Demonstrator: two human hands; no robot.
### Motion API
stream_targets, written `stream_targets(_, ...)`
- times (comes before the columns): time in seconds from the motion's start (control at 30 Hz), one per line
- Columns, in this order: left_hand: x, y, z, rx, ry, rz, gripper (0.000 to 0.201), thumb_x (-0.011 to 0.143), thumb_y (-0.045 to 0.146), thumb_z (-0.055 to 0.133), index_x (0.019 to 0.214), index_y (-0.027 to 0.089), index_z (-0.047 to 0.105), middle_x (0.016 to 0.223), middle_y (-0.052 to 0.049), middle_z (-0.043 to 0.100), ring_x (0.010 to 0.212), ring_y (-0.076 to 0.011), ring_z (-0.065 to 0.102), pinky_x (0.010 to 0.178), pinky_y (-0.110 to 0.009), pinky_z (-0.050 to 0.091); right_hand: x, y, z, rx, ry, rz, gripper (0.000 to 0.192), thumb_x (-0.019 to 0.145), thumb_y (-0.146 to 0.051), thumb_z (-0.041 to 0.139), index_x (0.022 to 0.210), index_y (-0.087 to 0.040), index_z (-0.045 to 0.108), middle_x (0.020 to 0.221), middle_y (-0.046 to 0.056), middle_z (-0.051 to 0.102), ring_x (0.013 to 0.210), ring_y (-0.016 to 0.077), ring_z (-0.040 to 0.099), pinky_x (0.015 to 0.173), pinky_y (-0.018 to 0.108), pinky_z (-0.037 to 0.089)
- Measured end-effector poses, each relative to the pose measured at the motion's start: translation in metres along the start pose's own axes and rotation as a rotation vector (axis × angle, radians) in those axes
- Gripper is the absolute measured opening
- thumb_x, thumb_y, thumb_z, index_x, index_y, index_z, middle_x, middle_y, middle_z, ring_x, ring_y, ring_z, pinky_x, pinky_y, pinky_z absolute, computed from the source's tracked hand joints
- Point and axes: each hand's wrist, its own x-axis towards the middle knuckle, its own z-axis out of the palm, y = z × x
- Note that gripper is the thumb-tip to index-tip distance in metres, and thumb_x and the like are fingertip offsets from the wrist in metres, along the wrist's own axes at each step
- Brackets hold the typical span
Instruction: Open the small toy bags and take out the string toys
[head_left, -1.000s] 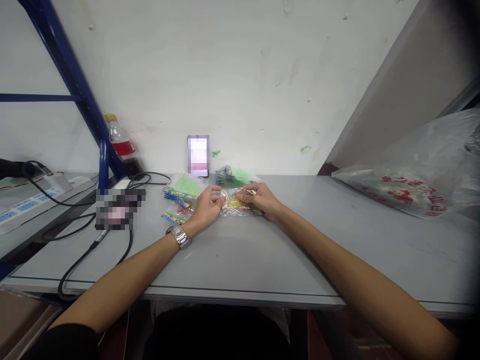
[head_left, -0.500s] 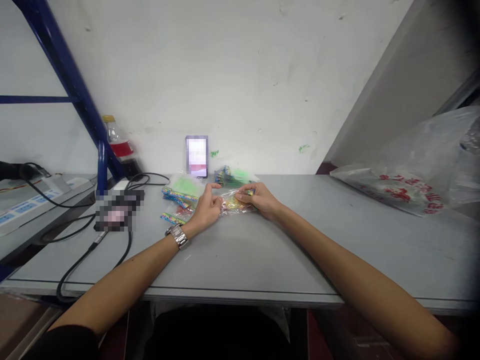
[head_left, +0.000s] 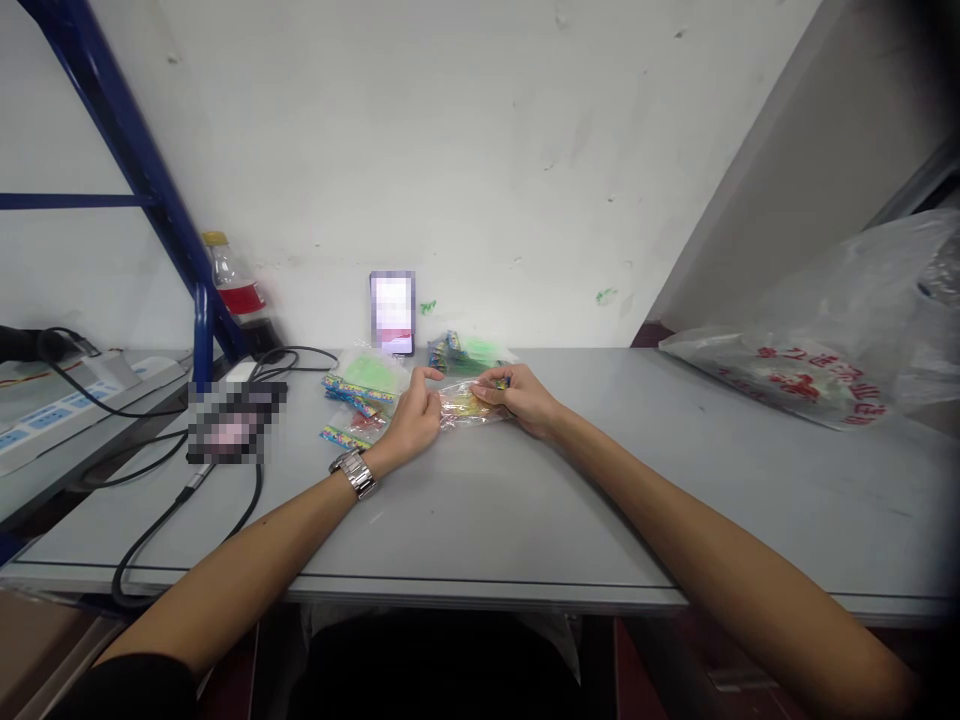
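Note:
Both my hands meet at the far middle of the grey table (head_left: 525, 520). Between them lies a small clear plastic packet (head_left: 465, 405) with yellow and orange contents. My right hand (head_left: 517, 398) pinches its right end. My left hand (head_left: 411, 418), a metal watch on the wrist, holds the packet's left edge with thumb and forefinger. Just left of my left hand lies a pile of similar packets with green cards and colourful strips (head_left: 364, 385). A second small heap of such packets (head_left: 461, 352) sits behind my hands.
A phone (head_left: 392, 312) leans upright against the white wall. A drink bottle (head_left: 229, 280) stands by the blue rack post (head_left: 202, 330). Black cables (head_left: 187, 495) and a power strip (head_left: 52, 415) lie at the left. A large plastic bag (head_left: 832, 340) rests at the right.
My hands have barely shifted; the fingers keep working the packet in place. The view has drifted slightly.

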Motion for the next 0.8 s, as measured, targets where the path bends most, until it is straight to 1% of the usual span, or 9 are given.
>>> stream_targets(0.1, 0.003, -0.001, -0.001, -0.114, 0.011, -0.068, 0.020, 0.090, 0.011, 0.038, 0.108, 0.020, 0.039, 0.066, 0.005, 0.058, 0.057, -0.0116, 0.059, 0.063, -0.026, 0.046, -0.001, 0.000, -0.007, -0.011, 0.035, -0.021, 0.036, 0.053, -0.041, 0.085, 0.065, -0.014, 0.065, 0.060, -0.001, 0.055, 0.055, 0.0102, 0.048, 0.050, 0.026, 0.042)
stream_targets(0.17, 0.004, -0.002, -0.002, -0.142, 0.038, -0.073, 0.019, 0.091, 0.014, 0.038, 0.110, 0.019, 0.039, 0.072, 0.002, 0.063, 0.063, -0.0122, 0.063, 0.068, -0.028, 0.050, -0.002, 0.000, -0.011, -0.001, 0.045, -0.035, 0.036, 0.053, -0.041, 0.086, 0.067, -0.015, 0.067, 0.064, 0.000, 0.056, 0.058, 0.0111, 0.050, 0.053, 0.027, 0.045)
stream_targets(0.23, 0.005, -0.003, -0.003, -0.115, 0.056, -0.038, 0.020, 0.092, 0.016, 0.041, 0.111, 0.019, 0.043, 0.077, 0.000, 0.065, 0.068, -0.0125, 0.064, 0.070, -0.028, 0.052, -0.002, 0.000, -0.015, -0.001, 0.027, -0.041, 0.035, 0.054, -0.041, 0.085, 0.070, -0.015, 0.068, 0.067, 0.000, 0.057, 0.061, 0.0117, 0.051, 0.056, 0.029, 0.048)
stream_targets(0.33, 0.005, -0.005, -0.004, -0.066, 0.027, 0.030, 0.022, 0.092, 0.020, 0.045, 0.112, 0.018, 0.050, 0.085, -0.003, 0.066, 0.076, -0.0135, 0.064, 0.071, -0.027, 0.052, -0.003, 0.000, -0.016, -0.027, -0.030, -0.053, 0.033, 0.057, -0.041, 0.084, 0.074, -0.015, 0.071, 0.073, 0.002, 0.060, 0.065, 0.0136, 0.053, 0.059, 0.030, 0.050)
stream_targets(0.43, 0.004, -0.006, -0.005, -0.029, -0.007, 0.081, 0.022, 0.090, 0.023, 0.048, 0.109, 0.016, 0.056, 0.089, -0.005, 0.066, 0.079, -0.0146, 0.064, 0.072, -0.027, 0.052, -0.003, 0.000, -0.015, -0.071, -0.084, -0.086, 0.031, 0.061, -0.040, 0.081, 0.076, -0.015, 0.072, 0.077, 0.004, 0.062, 0.067, 0.0147, 0.055, 0.059, 0.029, 0.047)
stream_targets(0.5, 0.004, -0.006, -0.005, -0.002, -0.027, 0.108, 0.020, 0.089, 0.025, 0.050, 0.104, 0.016, 0.060, 0.092, -0.006, 0.067, 0.079, -0.0151, 0.063, 0.072, -0.027, 0.051, -0.004, -0.001, -0.015, -0.104, -0.102, -0.106, 0.030, 0.063, -0.040, 0.080, 0.076, -0.014, 0.072, 0.074, 0.004, 0.061, 0.065, 0.0137, 0.054, 0.057, 0.028, 0.043)
stream_targets(0.63, 0.004, -0.004, -0.005, 0.053, -0.027, 0.157, 0.013, 0.087, 0.024, 0.053, 0.092, 0.016, 0.062, 0.088, -0.005, 0.067, 0.077, -0.0155, 0.061, 0.070, -0.027, 0.049, -0.007, -0.005, -0.014, -0.141, -0.148, -0.102, 0.029, 0.067, -0.040, 0.077, 0.076, -0.013, 0.070, 0.063, 0.000, 0.056, 0.058, 0.0111, 0.048, 0.055, 0.027, 0.036)
stream_targets(0.7, 0.004, -0.003, -0.006, 0.077, -0.016, 0.170, 0.010, 0.086, 0.022, 0.052, 0.087, 0.017, 0.060, 0.084, -0.004, 0.065, 0.075, -0.0153, 0.060, 0.068, -0.026, 0.048, -0.008, -0.006, -0.014, -0.143, -0.158, -0.092, 0.030, 0.066, -0.041, 0.077, 0.076, -0.013, 0.070, 0.062, 0.000, 0.055, 0.057, 0.0111, 0.047, 0.055, 0.027, 0.035)
stream_targets(0.8, 0.003, -0.002, -0.006, 0.090, -0.014, 0.172, 0.008, 0.086, 0.022, 0.051, 0.085, 0.017, 0.057, 0.081, -0.003, 0.063, 0.073, -0.0146, 0.058, 0.067, -0.026, 0.046, -0.008, -0.007, -0.013, -0.136, -0.152, -0.071, 0.029, 0.066, -0.040, 0.078, 0.074, -0.013, 0.070, 0.062, 0.001, 0.056, 0.058, 0.0113, 0.047, 0.055, 0.027, 0.034)
